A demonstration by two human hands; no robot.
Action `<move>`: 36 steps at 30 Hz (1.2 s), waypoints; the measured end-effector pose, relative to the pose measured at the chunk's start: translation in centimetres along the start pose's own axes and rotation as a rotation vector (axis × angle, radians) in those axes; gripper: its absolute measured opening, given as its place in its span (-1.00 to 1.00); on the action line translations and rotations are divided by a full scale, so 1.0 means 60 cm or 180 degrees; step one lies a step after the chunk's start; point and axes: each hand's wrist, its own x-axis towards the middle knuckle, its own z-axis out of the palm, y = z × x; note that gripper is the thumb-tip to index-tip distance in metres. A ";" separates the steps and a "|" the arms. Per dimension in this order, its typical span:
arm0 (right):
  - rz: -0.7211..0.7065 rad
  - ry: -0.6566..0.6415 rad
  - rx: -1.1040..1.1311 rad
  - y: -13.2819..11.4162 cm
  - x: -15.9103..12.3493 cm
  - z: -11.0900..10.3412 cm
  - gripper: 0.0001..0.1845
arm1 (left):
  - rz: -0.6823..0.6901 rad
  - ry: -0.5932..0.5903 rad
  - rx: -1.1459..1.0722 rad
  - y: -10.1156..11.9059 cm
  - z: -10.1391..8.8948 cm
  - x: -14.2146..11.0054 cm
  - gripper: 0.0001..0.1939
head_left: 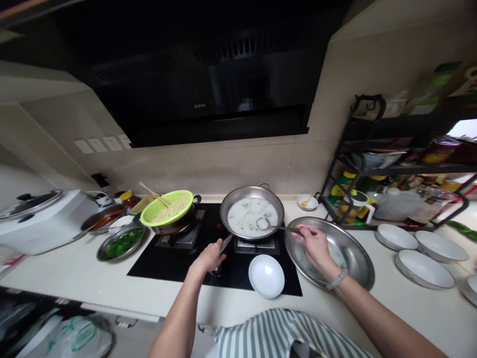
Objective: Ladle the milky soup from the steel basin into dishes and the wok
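A steel wok (225,215) stands on the right burner, filled with milky white soup (248,211) flecked with green bits. My left hand (209,257) is closed around the wok's handle (226,242). In my right hand (312,243) is the long handle of a ladle (263,223), whose bowl sits in the soup near the wok's right side. Beneath my right hand lies a large steel basin (357,253) with some whitish liquid in it, partly hidden by the hand and wrist. A white bowl (266,276) rests at the front of the black cooktop.
On the left burner a lime-green colander (146,219) of noodles with chopsticks sits on a pot. Further left are a dish of leafy greens (124,242) and a white cooker (55,219). Several bowls (425,266) and a black rack (395,170) stand right. A range hood (219,74) hangs above.
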 end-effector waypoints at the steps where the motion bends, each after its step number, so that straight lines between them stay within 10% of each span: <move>1: 0.0007 -0.0001 0.0007 0.000 0.000 0.000 -0.90 | -0.0003 -0.0006 0.0003 0.000 0.000 0.000 -0.63; 19: 0.0031 0.0044 0.0113 -0.035 0.006 -0.032 -0.85 | -0.0020 -0.0085 -0.0010 0.002 -0.001 -0.002 -0.65; 27: 0.0160 0.0512 0.0236 -0.091 0.004 -0.133 -0.88 | 0.0008 0.0024 0.0107 0.006 -0.006 -0.007 -0.68; 36: -0.0067 0.1005 -0.0883 -0.049 -0.023 -0.234 -0.82 | 0.0001 0.0017 0.0104 -0.006 0.004 0.004 -0.63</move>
